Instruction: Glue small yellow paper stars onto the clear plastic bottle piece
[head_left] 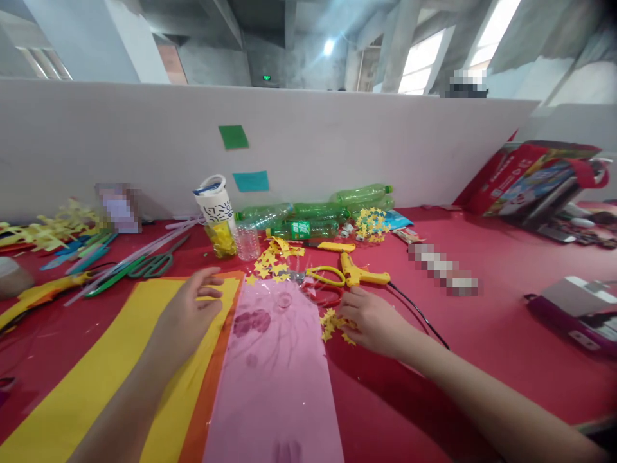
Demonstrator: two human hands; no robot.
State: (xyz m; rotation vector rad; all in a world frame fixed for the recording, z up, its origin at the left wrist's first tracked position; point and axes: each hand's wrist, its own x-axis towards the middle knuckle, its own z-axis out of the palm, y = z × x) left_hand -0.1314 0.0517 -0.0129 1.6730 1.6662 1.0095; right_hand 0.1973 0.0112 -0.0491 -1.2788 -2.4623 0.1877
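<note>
My left hand (195,308) hovers over a stack of yellow sheets (108,347), its fingers loosely bent and apart with nothing in them. At the right edge of a pink sheet (279,392), my right hand (369,321) closes its curled fingertips on a small pile of yellow stars (330,323). How many stars are between those fingers is hidden. Just beyond the right hand lie a yellow glue gun (354,271) with a black cord and scissors with yellow handles (328,275). Red-handled scissors (325,297) rest beside them.
Green plastic bottles (321,211) lie along the white partition (299,128). A patterned white cup (215,206) and a clear bottle (248,243) stand nearby. More yellow stars (272,262) lie behind the pink sheet. Green scissors (157,263) are at left, a red bag (511,177) at right.
</note>
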